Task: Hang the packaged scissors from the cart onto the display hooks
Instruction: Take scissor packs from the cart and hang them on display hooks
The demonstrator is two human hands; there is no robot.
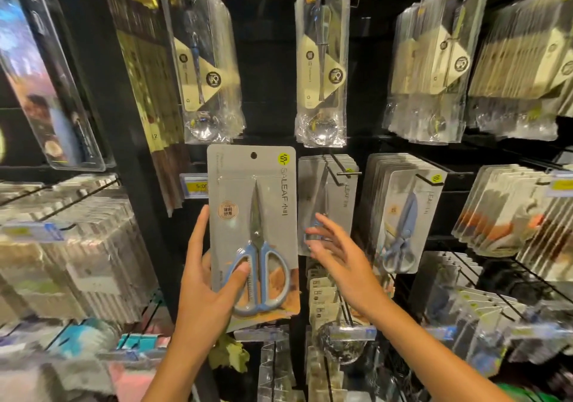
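Observation:
My left hand [207, 280] grips a packaged pair of scissors [252, 231], a grey card with blue handles under clear plastic, held upright in front of the black display wall. Its hang hole sits at the card's top. To its right, my right hand [336, 257] is open with fingers spread, in front of several scissor packs [333, 190] hanging on a display hook [348, 173] whose metal tip pokes out. Another row of scissor packs [403, 212] hangs further right. The cart is out of sight.
Packaged ladles [321, 69] and spoons [206, 69] hang on the row above. A yellow price tag [194, 187] sits left of the held card. Packed rows of goods fill the left shelf [71, 246], the right side [514, 209] and the hooks below [350, 333].

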